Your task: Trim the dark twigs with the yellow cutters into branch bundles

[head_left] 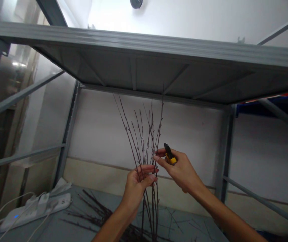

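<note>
Several thin dark budded twigs [137,148] stand nearly upright in front of me and fan out toward the top. My left hand [141,178] is closed around their middle, thumb and fingers gathering the stems. Just above and to the right, my right hand [174,164] pinches at one of the right-hand stems with thumb and fingertips. Tucked in that same hand is a black-and-yellow hand tool [169,154]; fingers cover much of it, so its exact kind does not show. Behind my left forearm, more dark twigs [96,210] lie in a pile on the grey surface [83,191].
A grey metal shelf [144,40] spans overhead, its underside close to the tallest twig tips. Uprights [69,134] and braces frame both sides. A white power strip [35,211] with cables lies at left. Thin twig pieces [171,218] are scattered at right.
</note>
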Demonstrator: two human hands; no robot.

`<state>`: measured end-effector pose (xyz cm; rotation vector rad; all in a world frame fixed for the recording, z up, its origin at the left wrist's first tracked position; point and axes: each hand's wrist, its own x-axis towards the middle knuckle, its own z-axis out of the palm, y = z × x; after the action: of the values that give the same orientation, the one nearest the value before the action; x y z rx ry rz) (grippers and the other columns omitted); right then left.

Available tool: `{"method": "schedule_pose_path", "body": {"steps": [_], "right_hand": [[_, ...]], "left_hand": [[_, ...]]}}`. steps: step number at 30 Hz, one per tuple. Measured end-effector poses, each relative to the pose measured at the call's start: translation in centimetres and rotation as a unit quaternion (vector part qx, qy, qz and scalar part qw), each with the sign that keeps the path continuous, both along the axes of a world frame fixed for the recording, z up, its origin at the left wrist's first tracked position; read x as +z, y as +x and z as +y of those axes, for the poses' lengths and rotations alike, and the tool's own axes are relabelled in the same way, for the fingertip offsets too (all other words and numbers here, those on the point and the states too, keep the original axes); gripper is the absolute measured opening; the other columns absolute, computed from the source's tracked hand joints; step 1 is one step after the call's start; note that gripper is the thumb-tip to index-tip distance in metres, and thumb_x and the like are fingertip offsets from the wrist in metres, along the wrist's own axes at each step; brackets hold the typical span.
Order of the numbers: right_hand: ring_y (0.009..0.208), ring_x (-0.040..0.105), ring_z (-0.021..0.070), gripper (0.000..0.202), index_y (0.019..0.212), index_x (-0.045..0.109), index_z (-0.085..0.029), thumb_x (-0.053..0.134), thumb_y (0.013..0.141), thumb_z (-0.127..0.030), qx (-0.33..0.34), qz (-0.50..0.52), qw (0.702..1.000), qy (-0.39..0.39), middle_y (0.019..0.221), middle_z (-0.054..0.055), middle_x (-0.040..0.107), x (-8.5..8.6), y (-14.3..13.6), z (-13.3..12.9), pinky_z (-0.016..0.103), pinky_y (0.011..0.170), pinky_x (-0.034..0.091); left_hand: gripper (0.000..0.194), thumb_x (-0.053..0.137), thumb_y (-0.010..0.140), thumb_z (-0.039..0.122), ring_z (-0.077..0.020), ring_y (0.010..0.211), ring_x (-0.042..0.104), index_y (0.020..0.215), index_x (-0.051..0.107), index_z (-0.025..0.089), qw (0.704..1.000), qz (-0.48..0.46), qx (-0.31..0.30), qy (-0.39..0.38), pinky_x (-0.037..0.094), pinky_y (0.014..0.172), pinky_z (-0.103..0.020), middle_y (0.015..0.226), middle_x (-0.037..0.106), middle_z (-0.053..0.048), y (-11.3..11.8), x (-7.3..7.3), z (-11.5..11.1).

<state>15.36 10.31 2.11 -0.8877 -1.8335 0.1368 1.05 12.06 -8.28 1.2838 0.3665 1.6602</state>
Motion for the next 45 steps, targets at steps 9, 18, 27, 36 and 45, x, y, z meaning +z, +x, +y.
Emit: {"method": "schedule_pose_path", "body": {"steps": [9, 18, 27, 36, 45], "right_hand": [[0.077, 0.069, 0.0209, 0.017, 0.085, 0.070, -0.020, 0.068, 0.086, -0.036, 0.006, -0.005, 1.000, 0.004, 0.083, 0.004, 0.076, 0.8, 0.3, -0.3, 0.034, 0.073, 0.051], [0.078, 0.070, 0.0219, 0.015, 0.087, 0.070, -0.021, 0.067, 0.083, -0.034, -0.010, 0.011, 0.999, 0.031, 0.082, 0.006, 0.078, 2.4, 0.9, -0.3, 0.036, 0.077, 0.052], [0.077, 0.071, 0.0221, 0.015, 0.086, 0.066, -0.021, 0.068, 0.082, -0.035, 0.015, 0.027, 0.999, 0.013, 0.082, 0.005, 0.077, 2.3, 0.7, -0.3, 0.035, 0.075, 0.054], [0.084, 0.072, 0.0253, 0.022, 0.095, 0.070, -0.023, 0.059, 0.092, -0.042, -0.165, -0.235, 0.951, 0.119, 0.091, 0.007, 0.078, 4.1, 2.4, -1.4, 0.034, 0.071, 0.048], [0.084, 0.067, 0.0296, 0.017, 0.096, 0.061, -0.017, 0.050, 0.088, -0.008, -0.373, -0.499, 0.741, 0.252, 0.092, 0.011, 0.073, 5.6, 2.9, -3.4, 0.039, 0.069, 0.036]], "left_hand": [[0.029, 0.079, 0.079, 0.024, -0.0202, 0.084, 0.071, 0.106, 0.074, 0.016, 1.000, 0.000, -0.006, -0.012, 0.055, 0.076, -0.032, 0.109, 0.078, -0.013, 0.4, 0.4, -0.4], [0.029, 0.079, 0.079, 0.024, -0.0206, 0.083, 0.071, 0.106, 0.074, 0.015, 1.000, 0.014, -0.008, -0.013, 0.054, 0.074, -0.031, 0.108, 0.078, -0.014, 1.0, -0.1, -0.5], [0.030, 0.074, 0.086, 0.038, -0.0135, 0.069, 0.062, 0.101, 0.070, 0.013, 0.998, -0.056, -0.041, -0.010, 0.052, 0.060, -0.024, 0.082, 0.068, -0.005, 2.3, 2.6, -1.3], [0.027, 0.081, 0.079, 0.034, -0.0060, 0.061, 0.049, 0.096, 0.073, 0.014, 0.993, -0.103, -0.055, -0.021, 0.027, 0.040, -0.013, 0.087, 0.061, -0.003, 3.0, 4.2, -1.2], [0.031, 0.083, 0.076, 0.033, -0.0061, 0.057, 0.043, 0.097, 0.075, 0.012, 0.995, -0.094, -0.022, -0.031, 0.024, 0.040, -0.014, 0.069, 0.054, 0.001, 3.3, 3.9, -1.2]]}}
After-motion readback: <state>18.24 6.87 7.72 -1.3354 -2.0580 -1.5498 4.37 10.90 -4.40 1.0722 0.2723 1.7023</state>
